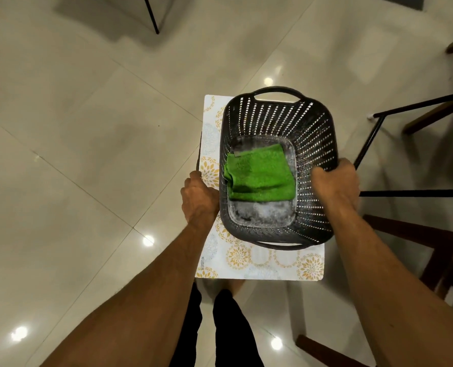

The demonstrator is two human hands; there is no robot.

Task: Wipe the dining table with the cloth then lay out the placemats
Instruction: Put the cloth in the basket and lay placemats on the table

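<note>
One basket (278, 165), one cloth (259, 173), one placemat (259, 263).

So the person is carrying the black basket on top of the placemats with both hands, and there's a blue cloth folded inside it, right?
Not quite: the cloth is green, not blue, as the head view shows. The rest holds: it lies folded inside the black basket, which sits on the placemats, carried by the left hand and right hand.

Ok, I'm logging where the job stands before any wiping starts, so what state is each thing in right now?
green cloth: folded, lying in the bottom of the basket
black basket: upright, carried on top of the placemats
placemats: flat under the basket, held above the floor, not laid out
left hand: gripping the placemats' left edge beside the basket
right hand: closed over the basket's right rim
</note>
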